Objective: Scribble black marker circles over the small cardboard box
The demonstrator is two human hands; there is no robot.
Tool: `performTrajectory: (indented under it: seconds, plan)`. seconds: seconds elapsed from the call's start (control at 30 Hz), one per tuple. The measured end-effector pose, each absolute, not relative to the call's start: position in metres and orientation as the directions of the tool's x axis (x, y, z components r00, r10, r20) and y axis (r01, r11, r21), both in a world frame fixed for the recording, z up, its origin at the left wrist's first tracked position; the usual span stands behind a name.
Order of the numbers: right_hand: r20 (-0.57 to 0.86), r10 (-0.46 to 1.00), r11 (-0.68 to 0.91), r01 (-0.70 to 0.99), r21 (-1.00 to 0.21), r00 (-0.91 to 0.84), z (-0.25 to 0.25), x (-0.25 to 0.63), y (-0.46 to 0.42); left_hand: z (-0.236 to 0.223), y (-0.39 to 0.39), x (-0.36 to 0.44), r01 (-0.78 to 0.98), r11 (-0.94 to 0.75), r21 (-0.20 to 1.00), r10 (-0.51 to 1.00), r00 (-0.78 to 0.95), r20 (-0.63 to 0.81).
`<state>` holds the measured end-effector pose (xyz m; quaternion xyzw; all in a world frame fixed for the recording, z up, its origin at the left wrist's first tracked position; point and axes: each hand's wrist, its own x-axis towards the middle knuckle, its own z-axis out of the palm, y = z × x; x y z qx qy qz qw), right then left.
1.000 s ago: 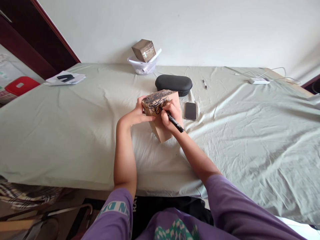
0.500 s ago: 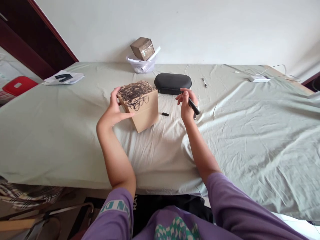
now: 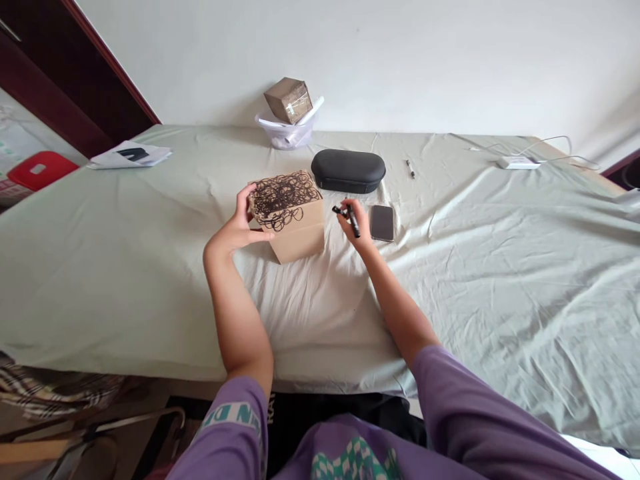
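A cardboard box (image 3: 298, 241) stands on the cloth in front of me, its top covered with black looping scribbles that run a little onto the near side. My left hand (image 3: 239, 223) is closed on its left side, fingers at the back corner and thumb on the near face. Right of the box, my right hand (image 3: 358, 227) grips a black marker (image 3: 353, 221) slanted through the fingers. A small black cap (image 3: 338, 211) shows at those fingertips, apart from the marker's body. Close beside that hand lies a dark-screened phone (image 3: 383, 223).
Behind the box is a black hard case (image 3: 349, 171). Farther back, a clear plastic bowl (image 3: 286, 133) bears a smaller brown box (image 3: 289, 100). A pen (image 3: 411, 169), a white power strip (image 3: 518, 163) and papers (image 3: 131, 155) lie on the cloth-covered table (image 3: 480, 293).
My right hand has moved left toward the box and picked up the cap from the cloth, uncovering the phone. The box has turned slightly under my left hand, which still holds it.
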<state>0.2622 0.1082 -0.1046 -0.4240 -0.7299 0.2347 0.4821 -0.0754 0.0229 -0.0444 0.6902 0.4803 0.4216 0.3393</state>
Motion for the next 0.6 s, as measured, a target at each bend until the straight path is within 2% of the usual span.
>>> performTrajectory:
  seconds: [0.07,0.17,0.27,0.33,0.4,0.5,0.6]
  plan:
    - [0.61,0.791,0.6,0.277,-0.751,-0.059,-0.079,0.264,0.104,-0.046,0.027,-0.068,0.366,-0.317,0.875,0.939,0.252,0.234]
    - [0.723,0.689,0.713,0.136,-0.687,0.041,-0.043,0.263,0.083,-0.039,0.028,-0.052,0.403,-0.363,0.84,0.916,0.32,0.243]
    - [0.831,0.555,0.828,0.081,-0.555,0.023,-0.017,0.256,0.054,-0.015,0.014,-0.028,0.498,-0.518,0.695,0.855,0.278,0.438]
    - [0.88,0.474,0.88,0.041,-0.473,-0.025,-0.008,0.249,0.036,0.008,-0.005,-0.005,0.506,-0.643,0.576,0.753,0.276,0.598]
    - [0.896,0.439,0.898,0.007,-0.44,-0.074,-0.004,0.242,0.022,0.03,-0.025,0.021,0.52,-0.696,0.495,0.689,0.292,0.663]
    - [0.869,0.483,0.875,0.031,-0.483,-0.108,-0.001,0.236,0.009,0.05,-0.047,0.054,0.56,-0.728,0.395,0.589,0.217,0.779]
    - [0.803,0.584,0.809,0.008,-0.587,-0.12,0.004,0.236,0.0,0.054,-0.053,0.067,0.555,-0.728,0.403,0.569,0.16,0.807]
